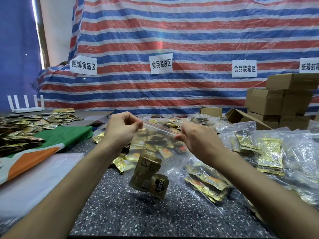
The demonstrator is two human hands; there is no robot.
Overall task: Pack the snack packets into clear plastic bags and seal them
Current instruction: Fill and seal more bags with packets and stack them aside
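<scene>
Left hand (120,125): I pinch the bag (155,152) top.
Right hand (195,137): pinching its other end.
Packets (148,176): inside, above table (120,204) middle.

The scene is evenly bright, with a blown-out strip of daylight (35,25) at the upper left of the frame. Glare sheens the striped tarp (172,31) and clear bags (293,147) at right. Shadows are soft — wide-angle bending curves the edges, and the lower corners are slightly blurred.
</scene>
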